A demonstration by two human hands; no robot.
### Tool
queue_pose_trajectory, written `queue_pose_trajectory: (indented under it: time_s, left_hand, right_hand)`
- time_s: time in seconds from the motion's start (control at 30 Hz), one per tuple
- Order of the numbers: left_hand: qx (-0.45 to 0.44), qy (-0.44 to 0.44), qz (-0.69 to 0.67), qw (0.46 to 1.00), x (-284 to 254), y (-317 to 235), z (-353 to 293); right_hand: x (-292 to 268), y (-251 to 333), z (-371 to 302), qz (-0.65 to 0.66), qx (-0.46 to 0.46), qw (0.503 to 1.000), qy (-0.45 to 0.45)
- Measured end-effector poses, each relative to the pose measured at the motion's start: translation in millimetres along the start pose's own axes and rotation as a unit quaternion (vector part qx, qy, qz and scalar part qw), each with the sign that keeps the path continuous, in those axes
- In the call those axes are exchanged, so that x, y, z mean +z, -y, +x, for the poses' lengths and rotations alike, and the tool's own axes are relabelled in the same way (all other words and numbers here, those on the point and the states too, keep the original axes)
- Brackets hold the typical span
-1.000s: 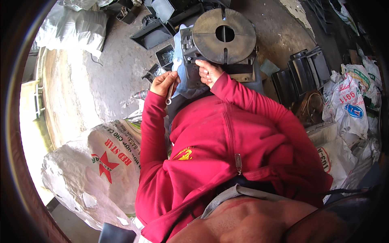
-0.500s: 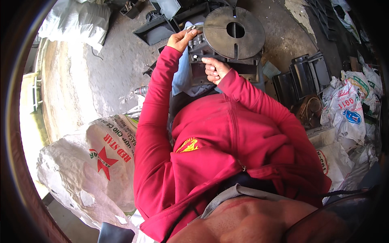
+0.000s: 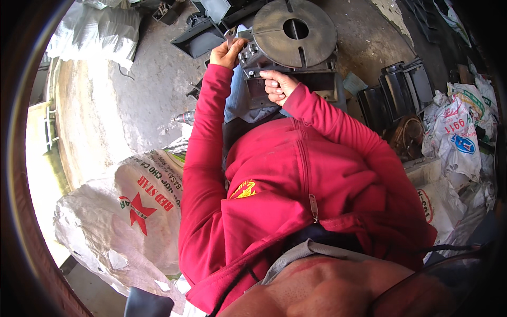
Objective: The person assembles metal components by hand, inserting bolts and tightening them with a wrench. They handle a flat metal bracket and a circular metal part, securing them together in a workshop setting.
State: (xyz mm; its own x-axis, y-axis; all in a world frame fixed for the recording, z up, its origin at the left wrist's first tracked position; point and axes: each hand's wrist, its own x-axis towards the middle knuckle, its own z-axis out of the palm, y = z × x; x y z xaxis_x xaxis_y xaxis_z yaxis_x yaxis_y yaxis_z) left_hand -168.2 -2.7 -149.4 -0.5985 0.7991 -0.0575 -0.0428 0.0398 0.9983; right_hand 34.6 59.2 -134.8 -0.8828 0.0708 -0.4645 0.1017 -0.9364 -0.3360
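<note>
A dark metal machine part with a round slotted plate [image 3: 319, 39] on top rests in front of my body. My left hand [image 3: 226, 53] is closed at its left side, gripping a wrench [image 3: 229, 36] whose forked end sticks up past the fingers. Several small bolts [image 3: 249, 51] line the part's left edge, right beside that hand. My right hand [image 3: 279, 86] is curled at the part's near side, thumb and forefinger close to a shiny bolt [image 3: 251, 73]. Whatever its fingers hold, if anything, is hidden.
Black metal housings [image 3: 198, 39] lie on the floor at the far left, and more black parts [image 3: 398, 87] stand to the right. A large white sack [image 3: 121, 222] sits at my left. More sacks [image 3: 451, 134] are piled at right. A power drill [image 3: 185, 117] lies at left.
My left hand has drawn back leftward from the part, and the wrench now points upward. The right hand stays by the near bolt. The whole view has shifted slightly.
</note>
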Motion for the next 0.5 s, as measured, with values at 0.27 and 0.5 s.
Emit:
queue_pose_trajectory:
  time_s: [0.27,0.5]
  left_hand:
    - [0.069,0.048,-0.008,0.996,9,2,4]
    - [0.091,-0.009,-0.016,0.996,11,2,-4]
  right_hand:
    - [1,0,0,-0.034,-0.014,0.999,-0.007]
    - [4,1,0,-0.028,-0.014,0.999,-0.021]
